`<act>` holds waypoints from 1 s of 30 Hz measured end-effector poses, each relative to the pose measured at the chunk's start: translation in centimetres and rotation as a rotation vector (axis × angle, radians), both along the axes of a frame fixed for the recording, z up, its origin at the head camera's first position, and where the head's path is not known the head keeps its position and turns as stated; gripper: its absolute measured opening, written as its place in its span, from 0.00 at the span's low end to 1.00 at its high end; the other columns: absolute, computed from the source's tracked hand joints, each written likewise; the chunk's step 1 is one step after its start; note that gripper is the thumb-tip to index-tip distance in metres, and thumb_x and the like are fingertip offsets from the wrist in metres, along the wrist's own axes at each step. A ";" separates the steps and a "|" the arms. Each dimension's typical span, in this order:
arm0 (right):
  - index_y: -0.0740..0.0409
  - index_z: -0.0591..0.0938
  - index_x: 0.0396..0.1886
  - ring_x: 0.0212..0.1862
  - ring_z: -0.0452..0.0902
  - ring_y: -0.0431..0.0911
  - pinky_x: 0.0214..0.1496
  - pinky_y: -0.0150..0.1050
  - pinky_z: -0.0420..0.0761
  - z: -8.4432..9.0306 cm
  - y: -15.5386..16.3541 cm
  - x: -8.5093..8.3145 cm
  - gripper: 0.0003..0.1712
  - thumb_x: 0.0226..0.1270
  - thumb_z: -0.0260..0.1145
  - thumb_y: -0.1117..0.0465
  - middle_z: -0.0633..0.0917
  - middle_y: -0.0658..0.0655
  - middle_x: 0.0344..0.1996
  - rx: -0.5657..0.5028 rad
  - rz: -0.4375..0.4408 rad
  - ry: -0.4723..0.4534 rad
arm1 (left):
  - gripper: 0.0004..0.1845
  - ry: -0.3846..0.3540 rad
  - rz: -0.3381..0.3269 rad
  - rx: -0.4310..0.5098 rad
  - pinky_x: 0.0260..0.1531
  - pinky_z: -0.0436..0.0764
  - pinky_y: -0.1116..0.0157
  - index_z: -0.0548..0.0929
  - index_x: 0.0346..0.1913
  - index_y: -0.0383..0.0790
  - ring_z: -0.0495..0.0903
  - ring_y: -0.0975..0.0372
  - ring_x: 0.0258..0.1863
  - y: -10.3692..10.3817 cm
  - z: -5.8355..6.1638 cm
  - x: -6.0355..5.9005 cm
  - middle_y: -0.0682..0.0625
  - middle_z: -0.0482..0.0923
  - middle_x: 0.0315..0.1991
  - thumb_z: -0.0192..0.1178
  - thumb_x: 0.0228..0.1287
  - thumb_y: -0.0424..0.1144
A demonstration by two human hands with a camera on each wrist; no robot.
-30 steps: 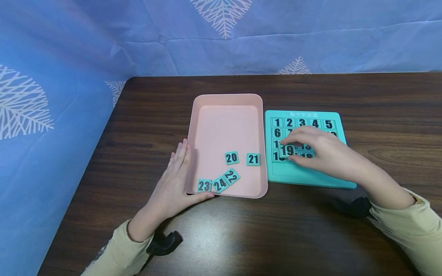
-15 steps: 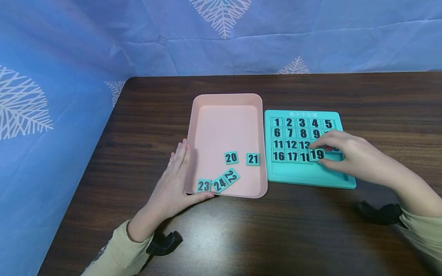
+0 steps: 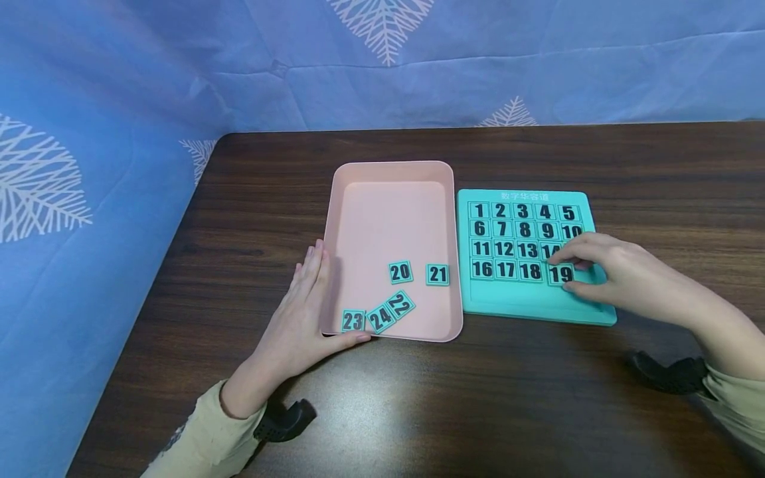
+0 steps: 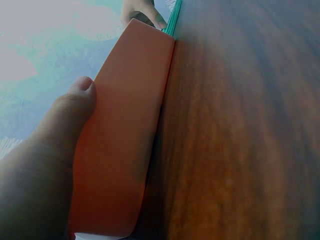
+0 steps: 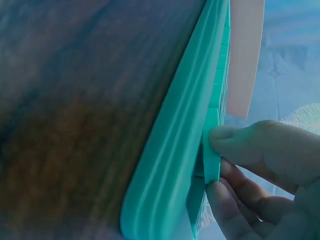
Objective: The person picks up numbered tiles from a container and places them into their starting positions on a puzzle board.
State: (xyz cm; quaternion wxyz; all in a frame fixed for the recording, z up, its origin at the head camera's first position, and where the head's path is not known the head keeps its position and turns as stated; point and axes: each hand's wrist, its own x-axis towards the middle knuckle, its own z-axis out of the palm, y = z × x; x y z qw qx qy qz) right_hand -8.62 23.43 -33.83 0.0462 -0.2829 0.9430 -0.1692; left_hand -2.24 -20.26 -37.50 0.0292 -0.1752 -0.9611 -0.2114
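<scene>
A teal number board [image 3: 532, 312] lies on the dark wooden table, with tiles 1 to 18 set in rows. My right hand [image 3: 603, 272] pinches the tile 19 [image 3: 561, 273] between thumb and fingers at the fourth row, right of tile 18 [image 3: 530, 271]; the right wrist view shows the tile 19 [image 5: 211, 150] held on edge over the board [image 5: 170, 165]. A pink tray [image 3: 388, 176] left of the board holds tiles 20 [image 3: 400, 271], 21 [image 3: 437, 274], 22, 23 and 24. My left hand [image 3: 305, 312] rests flat against the tray's left wall, thumb along its front; the tray's wall [image 4: 125, 140] fills the left wrist view.
Blue cloth with white leaf prints [image 3: 89, 166] hangs behind and to the left of the table. The table's left edge [image 3: 143, 299] runs close to my left arm. Bare wood [image 3: 478, 405] lies in front of the tray and board.
My right hand has carried tile 19 rightward across the board, from over the left columns to the slot beside tile 18. The left hand and the tray have stayed still.
</scene>
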 end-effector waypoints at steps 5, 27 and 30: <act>0.55 0.84 0.46 0.39 0.73 0.43 0.30 0.39 0.74 -0.2 -0.1 -0.1 0.21 0.49 0.76 0.65 0.80 0.54 0.45 -0.005 0.003 0.018 | 0.67 -0.002 0.000 -0.004 0.71 0.47 0.51 0.36 0.76 0.41 0.33 0.59 0.74 0.0 0.0 0.0 0.47 0.32 0.77 0.62 0.44 0.73; 0.58 0.84 0.43 0.35 0.72 0.42 0.27 0.38 0.72 -0.5 -0.8 -0.3 0.20 0.47 0.76 0.68 0.80 0.55 0.43 -0.020 0.037 0.044 | 0.67 -0.004 0.000 0.002 0.71 0.46 0.51 0.36 0.76 0.42 0.32 0.60 0.74 0.0 -0.1 -0.1 0.47 0.32 0.77 0.62 0.44 0.74; 0.58 0.84 0.44 0.35 0.72 0.42 0.26 0.37 0.72 -0.4 -0.8 -0.3 0.20 0.48 0.76 0.68 0.80 0.54 0.43 -0.021 0.043 0.044 | 0.67 -0.002 -0.004 0.001 0.71 0.47 0.51 0.37 0.76 0.41 0.32 0.59 0.74 0.0 -0.1 -0.1 0.47 0.32 0.77 0.62 0.45 0.74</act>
